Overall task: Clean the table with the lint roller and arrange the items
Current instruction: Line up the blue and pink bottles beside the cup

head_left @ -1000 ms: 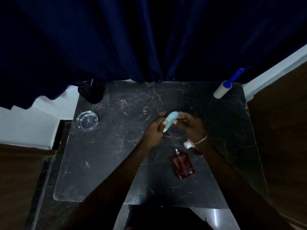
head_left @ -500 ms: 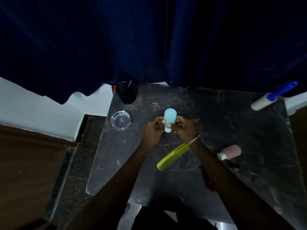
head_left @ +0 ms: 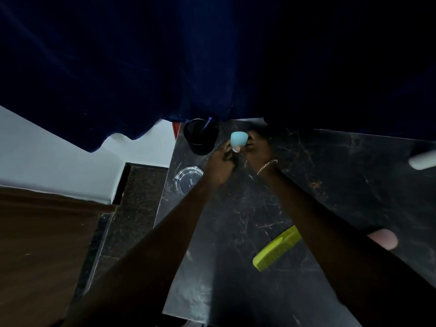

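Reaching to the far left part of the dark marble table [head_left: 354,185], both hands meet around a small light blue bottle [head_left: 238,139]. The right hand [head_left: 258,147] has its fingers curled tight on the bottle's side, and the left hand [head_left: 223,159] pinches at its lower end, fingers closed. Just left of the bottle stands a black cup [head_left: 200,138], with a glass ashtray [head_left: 188,181] nearer. A green comb [head_left: 276,249] lies on the near side beside the right forearm. At the far right edge, blurred, is the lint roller [head_left: 422,160]; a pink bottle [head_left: 384,238] lies nearer.
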Tool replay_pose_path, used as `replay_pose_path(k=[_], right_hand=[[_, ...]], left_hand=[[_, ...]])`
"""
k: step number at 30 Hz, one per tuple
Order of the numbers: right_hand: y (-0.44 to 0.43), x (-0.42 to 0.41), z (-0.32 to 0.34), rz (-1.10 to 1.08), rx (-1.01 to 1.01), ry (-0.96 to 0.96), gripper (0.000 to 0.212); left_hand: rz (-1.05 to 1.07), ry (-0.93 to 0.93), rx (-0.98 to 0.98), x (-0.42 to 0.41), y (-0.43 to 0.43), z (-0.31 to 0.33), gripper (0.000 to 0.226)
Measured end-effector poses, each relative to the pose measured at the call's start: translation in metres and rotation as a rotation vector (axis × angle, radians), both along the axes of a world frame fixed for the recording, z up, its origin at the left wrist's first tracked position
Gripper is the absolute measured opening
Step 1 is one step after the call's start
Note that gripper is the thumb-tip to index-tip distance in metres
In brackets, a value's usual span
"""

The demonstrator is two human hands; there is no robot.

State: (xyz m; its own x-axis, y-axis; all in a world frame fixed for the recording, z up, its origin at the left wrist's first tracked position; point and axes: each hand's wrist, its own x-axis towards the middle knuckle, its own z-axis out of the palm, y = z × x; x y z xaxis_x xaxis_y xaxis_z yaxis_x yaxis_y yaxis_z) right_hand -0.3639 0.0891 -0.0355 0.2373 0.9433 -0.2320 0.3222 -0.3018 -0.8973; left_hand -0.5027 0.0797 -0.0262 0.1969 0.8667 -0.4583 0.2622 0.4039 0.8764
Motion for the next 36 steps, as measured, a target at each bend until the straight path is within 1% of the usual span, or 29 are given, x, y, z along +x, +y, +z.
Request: replay_pose_path(k=[1, 4, 9, 15, 18, 21, 24, 26, 28, 29, 31, 32, 34, 36], right_hand=[[0.004, -0.002, -0.004, 0.001, 0.01, -0.004, 0.035], [0.009, -0.006, -0.016, -0.003, 0.032, -0.011, 0.035], [0.009, -0.006, -0.031, -0.008, 0.008, 0.012, 0.04], [0.007, -0.005, -0.032, 0.021, 0.008, -0.021, 0.041], [0.005, -0.005, -0.036, 0.03, -0.041, -0.024, 0.046], [0.001, -0.004, -0.038, -0.001, -0.075, 0.073, 0.06], [-0.012, 0.003, -0.031, 0.026, -0.085, 0.031, 0.079], [-0.026, 0.008, -0.028, 0.05, -0.098, -0.009, 0.083], [-0.047, 0.014, -0.024, 0.07, -0.092, -0.105, 0.08], [-0.061, 0.017, -0.022, 0.09, -0.056, -0.169, 0.079], [-0.094, 0.023, -0.015, 0.169, 0.034, -0.342, 0.08], [-0.113, 0.025, -0.009, 0.215, 0.081, -0.466, 0.08], [-0.154, 0.029, 0.004, 0.26, 0.155, -0.665, 0.082], [-0.192, 0.034, 0.012, 0.267, 0.188, -0.758, 0.084]], left_hand=[[-0.011, -0.04, -0.025, -0.001, 0.005, -0.008, 0.073], [-0.057, -0.05, -0.061, -0.006, 0.01, -0.012, 0.081], [-0.058, -0.075, -0.059, -0.008, 0.01, -0.016, 0.077], [-0.063, -0.082, -0.081, -0.012, 0.009, -0.019, 0.078], [-0.062, -0.06, -0.063, -0.011, 0.008, -0.023, 0.077], [-0.017, -0.053, -0.067, -0.011, 0.004, -0.02, 0.078], [0.021, -0.053, -0.071, -0.009, -0.003, -0.012, 0.077], [0.034, -0.038, -0.034, -0.008, -0.013, -0.006, 0.073], [-0.008, 0.007, 0.077, -0.012, -0.032, -0.002, 0.066], [-0.076, 0.082, 0.179, -0.014, -0.045, 0.002, 0.064], [-0.262, 0.307, 0.448, -0.022, -0.074, 0.003, 0.062], [-0.338, 0.42, 0.594, -0.025, -0.089, 0.003, 0.063], [-0.461, 0.602, 0.806, -0.026, -0.118, 0.008, 0.065], [-0.54, 0.681, 0.869, -0.022, -0.142, 0.013, 0.067]])
